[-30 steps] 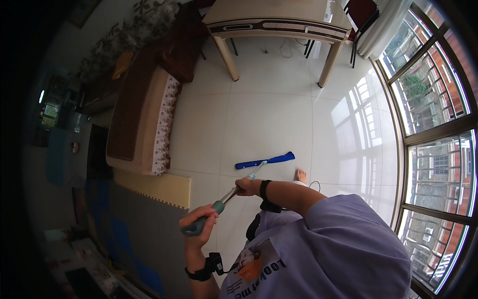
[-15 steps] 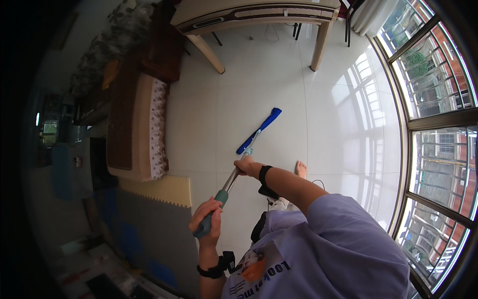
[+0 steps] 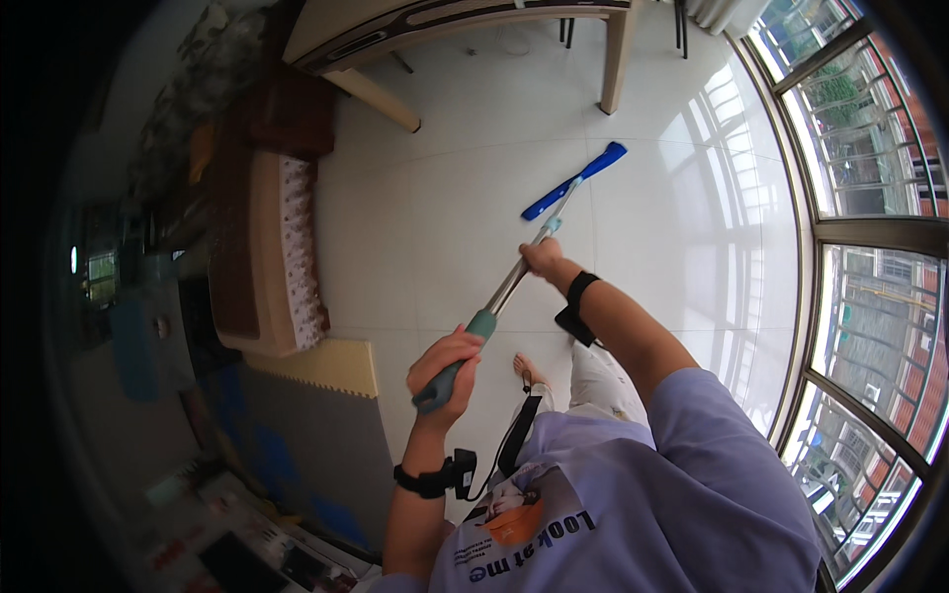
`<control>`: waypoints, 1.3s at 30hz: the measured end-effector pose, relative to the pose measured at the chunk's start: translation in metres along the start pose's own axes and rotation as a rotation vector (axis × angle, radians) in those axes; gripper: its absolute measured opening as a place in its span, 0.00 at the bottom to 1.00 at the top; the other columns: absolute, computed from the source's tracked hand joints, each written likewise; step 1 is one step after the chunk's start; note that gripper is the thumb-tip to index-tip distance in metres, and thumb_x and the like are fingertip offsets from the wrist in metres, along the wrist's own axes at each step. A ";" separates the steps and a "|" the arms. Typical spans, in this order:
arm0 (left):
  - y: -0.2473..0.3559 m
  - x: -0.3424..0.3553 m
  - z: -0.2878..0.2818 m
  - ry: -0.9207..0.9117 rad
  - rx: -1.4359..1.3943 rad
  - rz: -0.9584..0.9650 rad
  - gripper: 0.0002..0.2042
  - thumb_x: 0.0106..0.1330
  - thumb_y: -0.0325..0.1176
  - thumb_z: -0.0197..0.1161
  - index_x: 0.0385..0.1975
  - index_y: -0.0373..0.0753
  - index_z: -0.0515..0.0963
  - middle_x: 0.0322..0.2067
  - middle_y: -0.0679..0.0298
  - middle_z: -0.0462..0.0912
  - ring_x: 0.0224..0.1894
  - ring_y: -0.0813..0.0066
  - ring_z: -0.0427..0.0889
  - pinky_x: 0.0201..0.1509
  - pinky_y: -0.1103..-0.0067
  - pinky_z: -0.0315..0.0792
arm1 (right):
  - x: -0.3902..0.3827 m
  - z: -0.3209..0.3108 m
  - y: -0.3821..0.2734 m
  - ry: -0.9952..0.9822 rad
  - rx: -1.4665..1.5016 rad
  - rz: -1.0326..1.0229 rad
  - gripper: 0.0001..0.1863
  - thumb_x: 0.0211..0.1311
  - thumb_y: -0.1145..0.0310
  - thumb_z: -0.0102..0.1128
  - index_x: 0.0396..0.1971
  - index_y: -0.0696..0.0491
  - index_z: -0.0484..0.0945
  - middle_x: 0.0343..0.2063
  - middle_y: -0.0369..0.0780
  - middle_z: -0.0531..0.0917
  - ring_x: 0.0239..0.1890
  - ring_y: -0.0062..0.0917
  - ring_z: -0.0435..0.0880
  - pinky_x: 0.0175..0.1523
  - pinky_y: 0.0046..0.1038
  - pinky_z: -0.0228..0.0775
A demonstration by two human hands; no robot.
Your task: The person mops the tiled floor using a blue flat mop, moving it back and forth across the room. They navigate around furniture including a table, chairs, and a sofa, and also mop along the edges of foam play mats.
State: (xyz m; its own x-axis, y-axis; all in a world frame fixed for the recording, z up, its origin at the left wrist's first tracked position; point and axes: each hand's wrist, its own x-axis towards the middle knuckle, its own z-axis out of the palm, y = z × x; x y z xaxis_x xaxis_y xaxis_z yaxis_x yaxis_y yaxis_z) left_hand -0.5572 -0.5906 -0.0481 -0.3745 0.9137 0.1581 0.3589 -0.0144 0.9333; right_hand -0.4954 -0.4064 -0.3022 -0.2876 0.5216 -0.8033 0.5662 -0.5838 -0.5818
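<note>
A flat mop [image 3: 506,285] runs slantwise from lower left to upper right ahead of me. Its metal pole ends in a green-grey grip, around which my left hand [image 3: 445,374] is wrapped. Farther up the pole, just below a pale blue joint, my right hand [image 3: 541,257] is closed on the bare metal. The long blue mop head [image 3: 573,182] lies on the pale tiled floor [image 3: 474,188], beyond my right hand. Both wrists wear black bands.
A wooden table [image 3: 425,28] stands at the far side. Along the left is a low seat with a patterned cover [image 3: 301,247], and nearer, grey and cream floor mats [image 3: 306,435]. Large barred windows [image 3: 880,336] line the right. My bare foot [image 3: 529,370] is on the tiles.
The mop head has moved forward and to the right across the tiles. Both hands went with it, keeping their hold on the pole. My view and footing shifted too.
</note>
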 end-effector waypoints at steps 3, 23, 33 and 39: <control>-0.017 0.029 0.047 -0.124 -0.020 0.070 0.04 0.52 0.18 0.54 0.27 0.31 0.74 0.28 0.56 0.78 0.37 0.65 0.79 0.56 0.62 0.67 | 0.033 -0.060 0.013 0.141 0.160 -0.041 0.16 0.48 0.63 0.57 0.25 0.64 0.71 0.15 0.44 0.77 0.11 0.29 0.75 0.18 0.29 0.69; 0.006 -0.023 0.026 -0.603 -0.018 0.214 0.09 0.43 0.17 0.61 0.25 0.37 0.77 0.27 0.61 0.78 0.35 0.67 0.80 0.54 0.66 0.70 | -0.039 -0.053 0.093 0.023 0.342 0.063 0.14 0.59 0.66 0.43 0.43 0.54 0.56 0.25 0.43 0.79 0.25 0.30 0.83 0.23 0.29 0.76; 0.008 -0.155 -0.132 -0.554 0.004 0.147 0.09 0.44 0.17 0.59 0.25 0.36 0.77 0.26 0.61 0.79 0.34 0.67 0.81 0.54 0.67 0.69 | -0.132 0.137 0.130 -0.079 0.296 0.214 0.11 0.58 0.62 0.46 0.31 0.55 0.67 0.23 0.39 0.75 0.21 0.26 0.77 0.25 0.28 0.75; 0.016 -0.234 -0.215 -0.448 0.069 0.055 0.09 0.44 0.17 0.59 0.27 0.35 0.77 0.26 0.61 0.80 0.32 0.68 0.81 0.53 0.66 0.70 | -0.176 0.256 0.152 -0.129 0.261 0.252 0.10 0.58 0.63 0.47 0.30 0.56 0.65 0.20 0.40 0.76 0.18 0.29 0.78 0.22 0.30 0.74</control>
State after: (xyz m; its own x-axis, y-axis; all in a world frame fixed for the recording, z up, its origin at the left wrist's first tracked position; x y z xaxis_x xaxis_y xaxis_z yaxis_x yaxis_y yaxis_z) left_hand -0.6472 -0.8923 -0.0007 0.0486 0.9981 0.0377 0.4296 -0.0549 0.9013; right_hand -0.5565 -0.7463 -0.2818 -0.2690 0.2688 -0.9249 0.4204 -0.8312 -0.3639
